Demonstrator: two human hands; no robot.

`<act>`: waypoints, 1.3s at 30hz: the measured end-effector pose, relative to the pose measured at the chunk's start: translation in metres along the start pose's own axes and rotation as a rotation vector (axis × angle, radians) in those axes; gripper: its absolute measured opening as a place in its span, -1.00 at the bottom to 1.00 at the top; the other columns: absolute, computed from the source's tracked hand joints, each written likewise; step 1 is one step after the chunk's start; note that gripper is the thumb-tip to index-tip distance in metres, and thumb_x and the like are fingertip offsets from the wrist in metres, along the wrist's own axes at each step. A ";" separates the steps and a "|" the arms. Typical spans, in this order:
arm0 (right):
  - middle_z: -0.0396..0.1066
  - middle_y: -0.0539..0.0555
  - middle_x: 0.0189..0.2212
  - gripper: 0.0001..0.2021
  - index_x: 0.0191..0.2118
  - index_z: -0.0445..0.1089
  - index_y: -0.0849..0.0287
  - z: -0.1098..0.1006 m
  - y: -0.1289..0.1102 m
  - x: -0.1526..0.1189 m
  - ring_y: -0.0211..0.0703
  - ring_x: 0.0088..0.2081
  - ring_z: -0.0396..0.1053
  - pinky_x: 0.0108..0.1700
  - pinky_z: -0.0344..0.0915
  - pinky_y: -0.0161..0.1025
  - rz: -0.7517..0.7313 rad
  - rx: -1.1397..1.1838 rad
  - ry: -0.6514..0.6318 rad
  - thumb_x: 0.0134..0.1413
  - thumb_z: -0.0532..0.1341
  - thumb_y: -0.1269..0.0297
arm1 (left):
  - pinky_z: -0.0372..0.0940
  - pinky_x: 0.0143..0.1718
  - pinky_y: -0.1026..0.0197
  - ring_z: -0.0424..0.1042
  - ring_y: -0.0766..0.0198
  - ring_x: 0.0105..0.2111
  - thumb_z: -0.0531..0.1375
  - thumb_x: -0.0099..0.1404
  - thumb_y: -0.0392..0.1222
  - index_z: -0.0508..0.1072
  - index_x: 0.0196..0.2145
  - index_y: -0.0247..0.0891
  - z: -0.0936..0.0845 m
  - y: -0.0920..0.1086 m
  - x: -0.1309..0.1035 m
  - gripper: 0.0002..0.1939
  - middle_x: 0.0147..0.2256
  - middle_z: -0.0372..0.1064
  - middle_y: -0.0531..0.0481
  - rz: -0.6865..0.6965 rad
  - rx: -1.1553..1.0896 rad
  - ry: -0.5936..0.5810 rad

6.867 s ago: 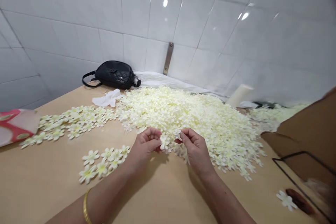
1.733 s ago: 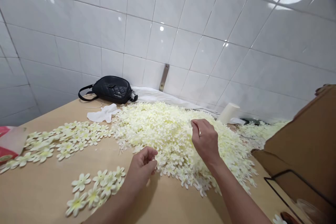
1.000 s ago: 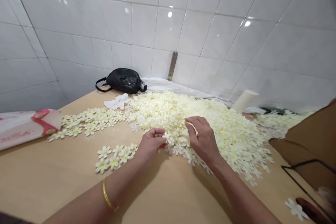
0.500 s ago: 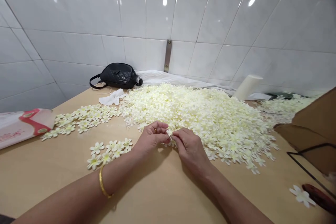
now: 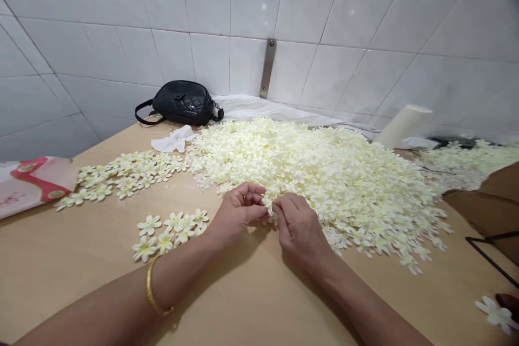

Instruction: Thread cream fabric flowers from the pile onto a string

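My left hand (image 5: 242,206), with a gold bracelet on the wrist and a ring, pinches a small cream-white artificial flower (image 5: 268,207) between thumb and fingertips. Close on its right, my right hand (image 5: 298,224) has thumb and forefinger pressed together at the same flower, whose outline partly blends with the blossoms behind it. Both hands are at the front edge of a large pile of loose cream-white flowers (image 5: 324,173). Left of the hands, by my left forearm, lies a small group of flowers (image 5: 165,240) with yellow-green centres, face up on the table (image 5: 239,303).
Farther left, a bigger patch of flowers (image 5: 130,170) reaches a red-and-white plastic bag (image 5: 36,186). A black bag (image 5: 182,102) and a white tissue (image 5: 174,139) sit behind. A white roll (image 5: 403,125) leans at the back right, and a cardboard box (image 5: 490,203) stands at the right.
The view has tilted down and turned slightly left. Both hands keep their pinch on the flower, with their fingertips now slightly farther apart.
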State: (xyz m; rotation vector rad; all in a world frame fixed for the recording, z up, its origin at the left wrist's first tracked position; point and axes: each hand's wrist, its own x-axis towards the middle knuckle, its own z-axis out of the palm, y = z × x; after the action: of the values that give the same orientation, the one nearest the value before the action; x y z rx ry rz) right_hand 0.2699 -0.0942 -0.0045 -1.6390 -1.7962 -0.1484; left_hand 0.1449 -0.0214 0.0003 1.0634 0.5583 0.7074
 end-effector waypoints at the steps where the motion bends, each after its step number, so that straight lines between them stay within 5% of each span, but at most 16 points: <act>1: 0.20 0.04 -0.53 -0.83 -0.51 0.17 0.20 0.000 0.000 0.000 -0.22 -0.45 0.14 -0.38 0.08 -0.29 0.022 0.036 0.004 0.02 -0.04 0.50 | 0.22 -0.42 0.23 0.31 0.40 -0.59 0.26 -0.11 -0.38 0.36 -0.38 -0.26 0.000 0.001 0.000 -0.73 -0.55 0.26 0.12 0.001 0.006 0.004; 10: 0.17 -0.05 -0.59 -0.84 -0.49 0.17 0.18 -0.004 -0.001 0.000 -0.30 -0.53 0.14 -0.47 0.07 -0.34 0.274 0.263 0.009 0.08 -0.02 0.36 | 0.20 -0.45 0.27 0.31 0.42 -0.61 0.25 -0.11 -0.39 0.37 -0.38 -0.27 0.002 0.005 -0.002 -0.74 -0.55 0.27 0.13 -0.012 -0.009 0.023; 19: 0.13 -0.07 -0.61 -0.84 -0.48 0.15 0.16 -0.016 -0.002 0.004 -0.30 -0.55 0.12 -0.50 0.07 -0.35 0.331 0.315 0.159 0.10 -0.02 0.32 | 0.18 -0.48 0.27 0.27 0.39 -0.61 0.20 -0.09 -0.39 0.43 -0.44 -0.27 0.006 0.006 -0.004 -0.83 -0.62 0.30 0.09 0.001 -0.008 0.081; 27: 0.22 -0.01 -0.57 -0.83 -0.47 0.18 0.18 -0.055 0.047 0.040 -0.27 -0.54 0.17 -0.47 0.10 -0.34 0.310 -0.087 0.405 0.09 -0.04 0.33 | 0.14 -0.47 0.30 0.26 0.39 -0.60 0.17 -0.03 -0.36 0.43 -0.46 -0.30 0.003 0.011 -0.005 -0.90 -0.64 0.31 0.06 0.012 0.138 0.086; 32: 0.27 0.05 -0.54 -0.85 -0.49 0.25 0.20 -0.054 0.072 0.066 -0.19 -0.45 0.21 -0.35 0.12 -0.25 0.227 -0.194 0.388 0.02 0.00 0.38 | 0.12 -0.50 0.31 0.26 0.39 -0.60 0.18 -0.04 -0.36 0.38 -0.48 -0.28 0.002 0.010 -0.002 -0.91 -0.65 0.28 0.09 0.028 0.131 0.099; 36: 0.33 0.14 -0.35 -0.84 -0.32 0.30 0.21 -0.048 0.045 0.051 -0.08 -0.25 0.22 -0.22 0.12 -0.15 0.177 -0.197 0.395 0.05 0.00 0.39 | 0.14 -0.50 0.30 0.27 0.38 -0.60 0.20 -0.05 -0.35 0.35 -0.48 -0.27 0.002 0.007 -0.002 -0.88 -0.64 0.26 0.10 0.048 0.102 0.108; 39: 0.32 0.11 -0.37 -0.85 -0.32 0.31 0.19 -0.039 0.009 0.027 -0.14 -0.27 0.25 -0.22 0.17 -0.21 0.108 -0.021 0.325 0.08 0.00 0.39 | 0.16 -0.50 0.28 0.26 0.39 -0.62 0.21 -0.08 -0.37 0.35 -0.44 -0.26 0.004 0.007 -0.004 -0.83 -0.64 0.25 0.13 0.031 0.036 0.098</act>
State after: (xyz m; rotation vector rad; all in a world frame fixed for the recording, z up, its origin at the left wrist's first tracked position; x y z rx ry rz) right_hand 0.2948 -0.0903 0.0370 -1.6168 -1.4627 -0.3638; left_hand 0.1436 -0.0253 0.0084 1.0769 0.6417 0.7818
